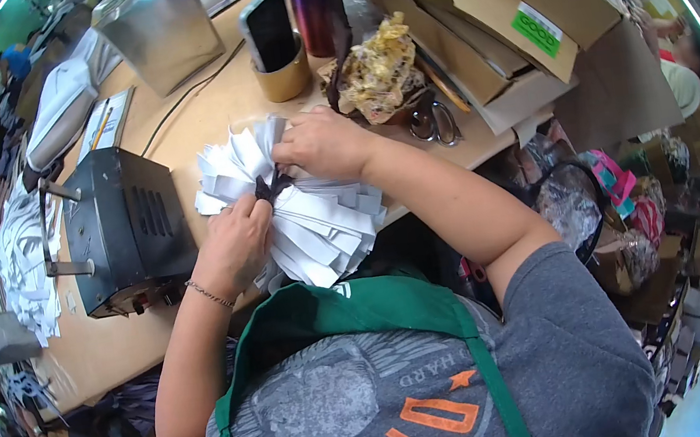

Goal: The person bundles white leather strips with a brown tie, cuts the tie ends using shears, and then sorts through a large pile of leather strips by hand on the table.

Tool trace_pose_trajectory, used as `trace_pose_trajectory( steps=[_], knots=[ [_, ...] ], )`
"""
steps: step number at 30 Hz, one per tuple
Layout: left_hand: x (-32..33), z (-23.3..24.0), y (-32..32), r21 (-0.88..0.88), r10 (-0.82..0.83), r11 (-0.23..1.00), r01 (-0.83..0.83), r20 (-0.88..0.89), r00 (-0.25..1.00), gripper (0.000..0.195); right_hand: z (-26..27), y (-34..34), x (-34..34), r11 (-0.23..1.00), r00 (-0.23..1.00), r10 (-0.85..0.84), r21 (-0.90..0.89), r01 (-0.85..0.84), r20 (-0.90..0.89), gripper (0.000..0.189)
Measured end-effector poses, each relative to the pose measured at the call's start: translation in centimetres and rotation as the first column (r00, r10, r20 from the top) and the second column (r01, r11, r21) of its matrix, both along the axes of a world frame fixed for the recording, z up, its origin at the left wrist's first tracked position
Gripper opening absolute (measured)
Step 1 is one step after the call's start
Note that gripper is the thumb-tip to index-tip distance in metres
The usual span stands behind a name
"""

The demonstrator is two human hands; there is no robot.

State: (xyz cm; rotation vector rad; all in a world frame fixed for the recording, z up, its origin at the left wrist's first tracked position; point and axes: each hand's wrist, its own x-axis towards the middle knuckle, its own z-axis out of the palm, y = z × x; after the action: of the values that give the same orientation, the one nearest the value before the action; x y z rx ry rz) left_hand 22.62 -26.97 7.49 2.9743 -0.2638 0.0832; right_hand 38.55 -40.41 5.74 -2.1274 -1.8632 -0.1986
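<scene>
A fanned bundle of white strips point(325, 228), cloth or similar sheet material, lies at the table's front edge. A dark cloth tie point(273, 187) gathers it at the middle, so the strips spread out on both sides. My left hand point(237, 240) pinches the tie's near end at the bundle's left side. My right hand point(328, 143) has its fingers closed at the upper side of the bundle, close to the tie. Whether those fingertips also grip the tie is hidden.
Left of the bundle stands a black metal device point(133, 230) with a handle. Behind are a phone point(269, 30) in a tape roll point(284, 78), a purple bottle point(313, 11) and a metal container point(160, 34). Crumpled yellowish wrap point(380, 72), eyeglasses point(434, 124) and a cardboard box point(467, 50) lie right.
</scene>
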Motion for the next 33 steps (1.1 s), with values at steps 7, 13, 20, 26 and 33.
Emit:
trace_pose_trajectory(
  steps=[7,13,20,26,33],
  knots=[
    [0.5,3.5,0.4,-0.177,0.134,0.975,-0.133,-0.004,0.991,0.036,3.3,-5.1,-6.1,0.845,0.956,-0.157,0.467,0.26,-0.247,0.028],
    [6.2,2.9,-0.4,-0.075,0.031,0.997,-0.029,0.024,0.999,0.033,-4.8,-14.7,-2.8,0.435,0.496,-0.802,0.245,0.866,-0.331,0.022],
    [9.6,2.6,1.2,-0.373,0.017,0.924,-0.086,-0.184,0.983,0.022,-3.3,-13.4,2.7,0.366,0.308,-0.924,-0.295,0.882,-0.225,0.039],
    [10.1,2.4,2.1,-0.651,0.081,0.656,-0.382,-0.442,0.893,0.018,-1.8,-11.4,4.2,0.259,0.231,-0.966,-0.421,0.869,-0.119,0.04],
    [11.1,1.7,1.9,-0.862,0.08,0.362,-0.355,-0.351,0.933,0.012,-0.6,-10.6,3.1,0.147,0.172,-0.985,-0.478,0.866,0.009,0.028]
  ],
)
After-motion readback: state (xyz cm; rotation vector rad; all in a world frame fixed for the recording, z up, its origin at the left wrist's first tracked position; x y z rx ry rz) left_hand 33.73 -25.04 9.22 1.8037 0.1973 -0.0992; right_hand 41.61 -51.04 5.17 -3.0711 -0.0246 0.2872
